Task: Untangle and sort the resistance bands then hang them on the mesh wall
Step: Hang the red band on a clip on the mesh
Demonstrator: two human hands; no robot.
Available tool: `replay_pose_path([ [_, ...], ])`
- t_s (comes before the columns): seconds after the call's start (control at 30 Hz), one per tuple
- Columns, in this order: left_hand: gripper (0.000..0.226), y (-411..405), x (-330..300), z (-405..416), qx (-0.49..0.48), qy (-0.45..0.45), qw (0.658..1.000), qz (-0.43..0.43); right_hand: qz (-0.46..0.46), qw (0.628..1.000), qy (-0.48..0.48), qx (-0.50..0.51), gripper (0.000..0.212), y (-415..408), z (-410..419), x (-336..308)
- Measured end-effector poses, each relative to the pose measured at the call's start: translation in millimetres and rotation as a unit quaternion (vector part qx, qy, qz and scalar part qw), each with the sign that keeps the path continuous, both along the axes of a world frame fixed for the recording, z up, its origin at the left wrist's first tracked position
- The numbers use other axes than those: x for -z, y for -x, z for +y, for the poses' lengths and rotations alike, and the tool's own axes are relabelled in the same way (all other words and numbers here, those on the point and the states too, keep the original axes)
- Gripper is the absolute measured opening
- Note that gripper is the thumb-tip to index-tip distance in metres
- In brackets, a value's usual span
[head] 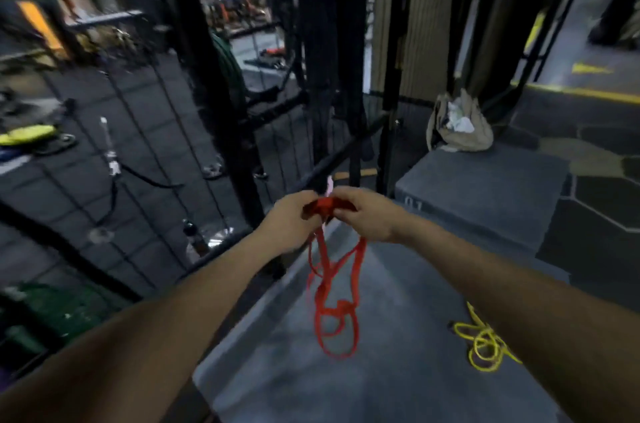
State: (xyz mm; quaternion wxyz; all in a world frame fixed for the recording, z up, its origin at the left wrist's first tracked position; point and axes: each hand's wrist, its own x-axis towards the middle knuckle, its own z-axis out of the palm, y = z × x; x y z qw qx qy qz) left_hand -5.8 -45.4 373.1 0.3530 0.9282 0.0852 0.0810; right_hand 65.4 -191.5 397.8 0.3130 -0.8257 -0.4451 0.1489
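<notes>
Pinching a bunched knot of flat red rubber resistance band (333,287) between them, the left hand (293,219) and the right hand (367,215) meet at chest height, each grip clamped on the red wad from its own side; the fingers close over the bundle so that, as I judge it, one side can hold the tangle steady while the other works a loop free. Below the hands the rest of the red band hangs in the air in several thin loops, crossed and twisted near the bottom, so lifting it lets gravity pull the strands apart and show where the snarl sits. Lower right, a thin yellow resistance band (483,343) lies in a loose tangled heap on the grey rubber gym floor (398,370), partly hidden by the right forearm and well apart from the red one, probably waiting its turn. To the left stands the black wire mesh wall (145,152), with dark straps and metal clips on it; nothing red hangs there yet, so sorting looks early. Behind the hands sits a grey padded box (485,194) with a beige cloth bag (460,132) on top, though blur hides its contents
</notes>
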Motion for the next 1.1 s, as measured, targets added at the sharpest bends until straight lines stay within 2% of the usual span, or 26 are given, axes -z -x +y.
replay_pose_path([
  [0.07,0.002,24,-38,10,-0.018,0.003,1.000,-0.021,0.007,0.999,-0.032,-0.017,0.014,17,11,-34],
  [0.2,0.014,74,-100,25,-0.057,0.006,0.996,-0.068,0.018,0.994,-0.089,-0.052,0.014,52,34,-94],
  [0.33,0.005,123,-141,43,-0.083,0.038,0.993,-0.079,0.010,0.986,-0.147,-0.072,0.018,85,59,-143],
  [0.43,0.021,155,-159,60,-0.107,0.067,0.987,-0.099,0.021,0.979,-0.183,-0.086,0.016,107,79,-168],
  [0.57,0.012,184,-190,69,-0.150,0.072,0.977,-0.136,0.030,0.969,-0.223,-0.107,0.026,131,94,-188],
  [0.63,0.021,194,-208,75,-0.183,0.072,0.970,-0.145,0.040,0.964,-0.231,-0.124,0.028,139,98,-194],
  [0.73,0.021,205,-227,83,-0.192,0.119,0.961,-0.161,0.078,0.963,-0.201,-0.160,0.014,147,106,-199],
  [0.9,0.014,215,-240,98,-0.258,0.185,0.921,-0.224,-0.029,0.986,-0.101,-0.127,0.015,139,116,-179],
  [1.0,0.017,225,-242,110,-0.262,0.127,0.937,-0.193,-0.080,0.993,-0.033,-0.086,0.018,131,117,-164],
  [1.07,0.020,233,-243,115,-0.253,0.041,0.954,-0.158,-0.164,0.985,0.038,-0.038,0.009,127,116,-159],
  [1.1,0.021,238,-245,115,-0.240,-0.008,0.961,-0.134,-0.206,0.975,0.077,-0.006,0.014,124,114,-157],
])
